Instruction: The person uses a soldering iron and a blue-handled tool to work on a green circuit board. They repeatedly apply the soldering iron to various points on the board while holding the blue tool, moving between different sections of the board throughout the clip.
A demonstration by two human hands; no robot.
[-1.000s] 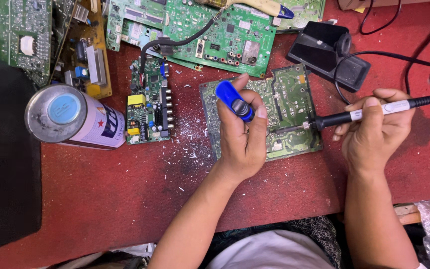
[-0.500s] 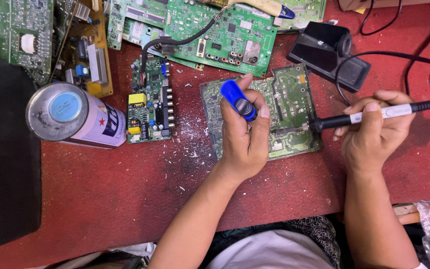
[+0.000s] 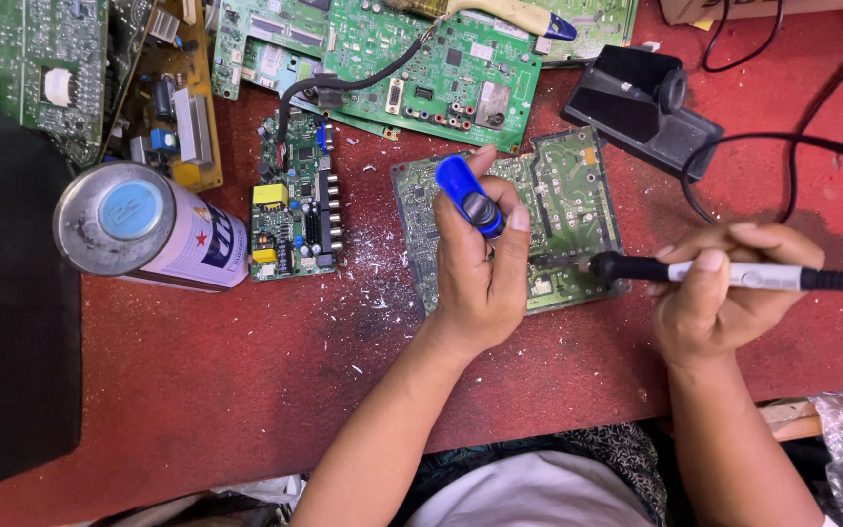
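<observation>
Head view, looking straight down: a red worktop [image 3: 246, 390] fills the frame, worn and dusted with pale flecks, its 12 o'clock edge crowded with green circuit boards [image 3: 431, 59]. A black slab [image 3: 2, 293] covers the 9 o'clock side. A metal spray can [image 3: 148, 229] lies at 10 o'clock, with a small board [image 3: 295, 200] bristling with connectors just beside it. A black stand [image 3: 641, 102] sits at 1 o'clock, and cables trail toward 3 o'clock.

At centre lies the green circuit board [image 3: 578, 195], flat on the worktop. It looks thin, stiff and light, likely to slide unless pinned, and its small parts seem fragile; the bare edges look like the safest place to hold it.

The left hand [image 3: 480, 273] rests on that board and is clenched around a blue pump tool [image 3: 468, 193], thumb at its top. The right hand [image 3: 724, 293], at 3 o'clock, grips a soldering iron [image 3: 734, 275] like a pen, its dark tip touching the board's lower right edge. The iron looks slim and light; the pale handle, well back from the tip, seems the only sensible grip
</observation>
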